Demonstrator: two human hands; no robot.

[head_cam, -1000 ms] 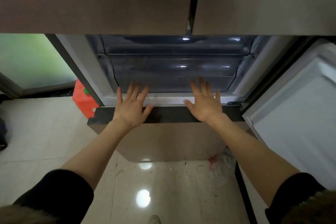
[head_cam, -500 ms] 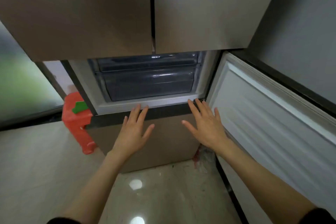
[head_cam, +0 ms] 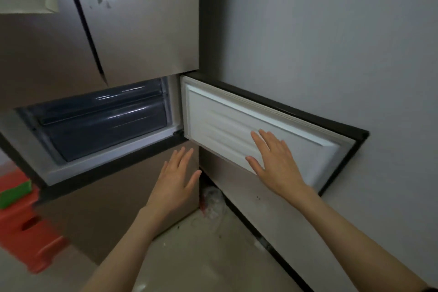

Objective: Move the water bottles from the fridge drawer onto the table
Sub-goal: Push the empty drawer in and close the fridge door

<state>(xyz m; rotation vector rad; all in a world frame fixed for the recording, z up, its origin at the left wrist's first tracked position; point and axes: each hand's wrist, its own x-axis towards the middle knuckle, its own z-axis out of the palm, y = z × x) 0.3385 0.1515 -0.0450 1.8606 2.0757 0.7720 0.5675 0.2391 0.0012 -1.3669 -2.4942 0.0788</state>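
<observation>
The fridge's middle compartment stands open and shows dark translucent drawers (head_cam: 104,125) pushed in; no water bottles are visible. Its small door (head_cam: 237,116) is swung open to the right, white inner lining facing me. My right hand (head_cam: 276,161) lies flat with straight fingers against that lining, near the door's lower edge. My left hand (head_cam: 176,179) is open with spread fingers in front of the brown lower fridge panel (head_cam: 106,201), just below the compartment's dark sill; contact cannot be told. The table is out of view.
Two brown upper fridge doors (head_cam: 132,19) are closed above. A grey wall (head_cam: 331,42) runs along the right behind the open door. An orange and green plastic stool (head_cam: 21,216) stands at the left on the beige floor. Crumpled plastic (head_cam: 212,199) lies beside the fridge's corner.
My view has swung right and risen. My right hand left the compartment's sill and now lies on the open door's inner face. My left hand dropped slightly below the sill.
</observation>
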